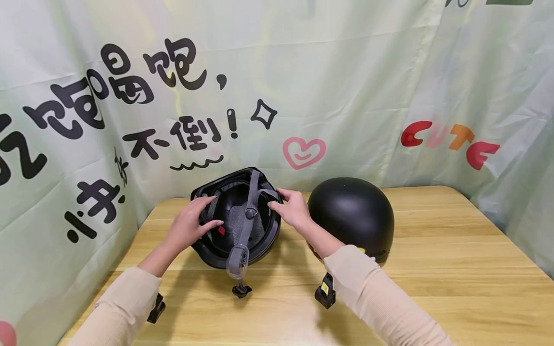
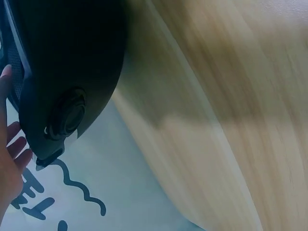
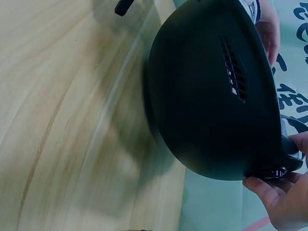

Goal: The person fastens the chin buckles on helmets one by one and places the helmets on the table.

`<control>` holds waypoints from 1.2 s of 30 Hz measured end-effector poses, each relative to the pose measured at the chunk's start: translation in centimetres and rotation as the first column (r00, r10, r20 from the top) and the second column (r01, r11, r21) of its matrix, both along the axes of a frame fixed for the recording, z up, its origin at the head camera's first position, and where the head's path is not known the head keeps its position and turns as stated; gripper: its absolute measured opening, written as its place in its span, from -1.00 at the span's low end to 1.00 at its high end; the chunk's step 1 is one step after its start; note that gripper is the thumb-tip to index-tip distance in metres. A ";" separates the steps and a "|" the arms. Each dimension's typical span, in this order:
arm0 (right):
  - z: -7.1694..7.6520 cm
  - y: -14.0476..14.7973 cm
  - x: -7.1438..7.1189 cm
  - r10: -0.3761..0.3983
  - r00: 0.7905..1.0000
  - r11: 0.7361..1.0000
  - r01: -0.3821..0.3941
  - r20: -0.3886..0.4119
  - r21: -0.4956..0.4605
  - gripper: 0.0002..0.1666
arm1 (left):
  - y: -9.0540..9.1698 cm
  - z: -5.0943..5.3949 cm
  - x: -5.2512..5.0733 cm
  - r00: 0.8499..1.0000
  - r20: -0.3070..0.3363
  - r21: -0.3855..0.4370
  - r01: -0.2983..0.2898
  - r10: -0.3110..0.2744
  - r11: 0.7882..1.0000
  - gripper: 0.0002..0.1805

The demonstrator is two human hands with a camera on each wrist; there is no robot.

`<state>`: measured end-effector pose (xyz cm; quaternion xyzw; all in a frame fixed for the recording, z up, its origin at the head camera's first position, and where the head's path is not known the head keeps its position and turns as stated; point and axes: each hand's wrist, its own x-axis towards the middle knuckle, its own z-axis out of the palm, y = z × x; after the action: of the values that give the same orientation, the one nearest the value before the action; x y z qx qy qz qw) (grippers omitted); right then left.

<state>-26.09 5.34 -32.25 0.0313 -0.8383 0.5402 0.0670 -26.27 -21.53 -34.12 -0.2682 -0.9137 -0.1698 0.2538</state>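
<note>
A black helmet [image 1: 268,235] is tipped up with its lined inside facing me in the head view. Grey straps [image 1: 245,230] cross its opening, and a black buckle [image 1: 241,290] hangs at the lower end. My right hand [image 1: 293,207] grips the helmet's upper right rim, thumb inside and fingers outside; the right wrist view shows this hand [image 3: 286,202] at the rim. At the left side, my left hand [image 1: 190,223] has thumb and forefinger extended over the opening. Its other fingers lie loosely beside the shell in the left wrist view.
A second black helmet [image 1: 350,216] sits dome up on the wooden table [image 1: 454,250], close behind my right forearm. A printed cloth [image 1: 346,96] hangs behind and along the table's sides. Small black devices [image 1: 325,291] show under both wrists.
</note>
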 end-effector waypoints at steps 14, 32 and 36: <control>0.5 -0.4 0.2 -0.049 0.997 0.998 0.051 -0.058 0.035 -0.43 | 0.4 -1.5 0.0 0.988 0.150 -0.134 0.053 -0.033 0.990 -0.42; 1.4 -0.9 1.0 -0.060 0.989 0.993 0.073 -0.135 0.094 -0.47 | 1.3 -2.4 -0.3 0.989 0.150 -0.308 0.049 -0.002 0.950 -0.56; 1.3 -0.9 1.0 -0.054 0.988 0.994 0.067 -0.144 0.091 -0.47 | 1.4 -2.5 -0.2 0.992 0.123 -0.314 0.051 -0.013 0.948 -0.64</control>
<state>-25.11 4.43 -30.98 0.0472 -0.8568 0.4937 0.1412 -26.51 -20.10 -36.65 -0.3095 -0.9382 -0.0408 0.1494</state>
